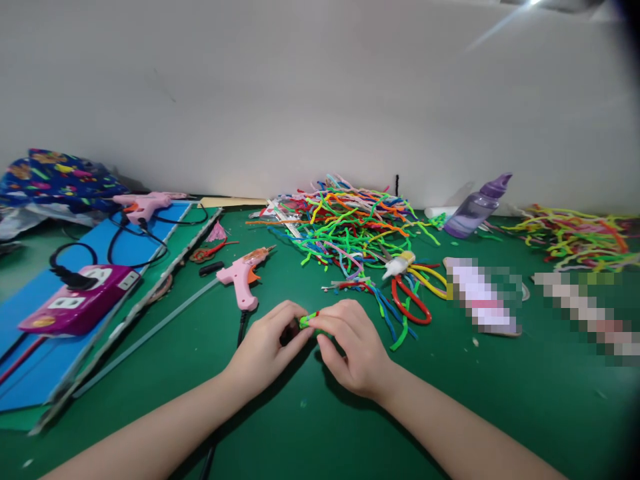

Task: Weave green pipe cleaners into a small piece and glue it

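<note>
My left hand [270, 337] pinches a small bright green pipe cleaner piece [304, 321] with a bit of red at its end. The piece is mostly hidden by the fingers, so its full shape does not show. From the other side my right hand [353, 343] meets it, forefinger on the piece and thumb held lower. Left of my hands lies a pink glue gun [243, 280] with a long glue stick out of its back. Scissors with red and yellow handles [413, 300] rest to the right, a small white bottle [399, 265] across them.
Behind my hands is a heap of coloured pipe cleaners [345, 220], with another pile [580, 233] at right. A purple bottle [473, 207] leans near the wall. At left, a purple power strip [80, 300] and a second pink glue gun [143, 205] rest on blue board.
</note>
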Available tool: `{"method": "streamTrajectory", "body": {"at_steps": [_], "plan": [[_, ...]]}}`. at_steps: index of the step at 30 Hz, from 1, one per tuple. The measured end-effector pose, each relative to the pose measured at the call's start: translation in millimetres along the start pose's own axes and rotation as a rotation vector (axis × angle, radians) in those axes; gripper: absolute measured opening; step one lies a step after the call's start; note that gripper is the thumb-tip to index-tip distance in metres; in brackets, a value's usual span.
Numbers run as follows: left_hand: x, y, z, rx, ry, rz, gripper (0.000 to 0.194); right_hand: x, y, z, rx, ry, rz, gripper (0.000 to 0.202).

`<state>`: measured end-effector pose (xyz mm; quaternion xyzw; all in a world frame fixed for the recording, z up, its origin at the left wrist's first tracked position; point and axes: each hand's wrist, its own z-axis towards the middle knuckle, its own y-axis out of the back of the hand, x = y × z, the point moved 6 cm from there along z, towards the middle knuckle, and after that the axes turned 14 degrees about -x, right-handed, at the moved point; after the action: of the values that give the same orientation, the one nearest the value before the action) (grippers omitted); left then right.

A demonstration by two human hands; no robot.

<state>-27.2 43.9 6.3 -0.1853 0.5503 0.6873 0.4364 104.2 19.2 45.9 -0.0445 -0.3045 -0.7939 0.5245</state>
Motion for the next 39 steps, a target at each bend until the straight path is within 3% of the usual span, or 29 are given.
{"method": "streamTrajectory", "body": {"at_steps": [5,7,10,14,16,23,26,31,36,39], "plan": [[1.0,-0.6,-0.5,-0.007,0.026,0.033,0.015,-2.4,32.1,23.8,-0.16,-0.049,-0.122,0.023],[1.3,-1.3,-0.7,0.002,0.024,0.045,0.016,-15.1,46.9,36.2,-0.068,-0.024,-0.276,0.022],[3.3,-2.3,-1.3,0.006,0.031,0.069,0.018,-61.7,72.0,39.8,0.091,-0.132,-0.476,0.031],[6.5,-3.3,-1.4,-0.006,0.053,0.093,0.02,-120.8,82.5,15.2,0.29,-0.119,-0.6,0.049],[7.3,-3.7,-1.2,-0.007,0.063,0.099,0.02,-138.6,81.2,3.1,0.316,-0.126,-0.643,0.049],[8.8,-1.0,-0.9,-0.025,0.102,0.087,0.029,-150.0,92.5,0.6,0.263,-0.285,-0.569,0.032],[6.5,-1.4,-1.8,-0.003,0.074,0.097,0.028,-149.4,106.7,7.1,0.155,-0.361,-0.54,0.028],[-2.2,-3.4,-2.1,0.027,-0.041,0.17,0.023,-136.0,108.7,16.7,-0.085,-0.608,-0.293,0.033],[-5.7,-4.7,-3.0,0.034,-0.103,0.286,0.025,-108.4,74.8,19.3,-0.245,-0.926,0.351,0.032],[-5.8,-4.9,-4.3,0.036,-0.117,0.309,0.027,-93.0,49.9,16.6,-0.232,-1.096,0.721,0.034]]}}
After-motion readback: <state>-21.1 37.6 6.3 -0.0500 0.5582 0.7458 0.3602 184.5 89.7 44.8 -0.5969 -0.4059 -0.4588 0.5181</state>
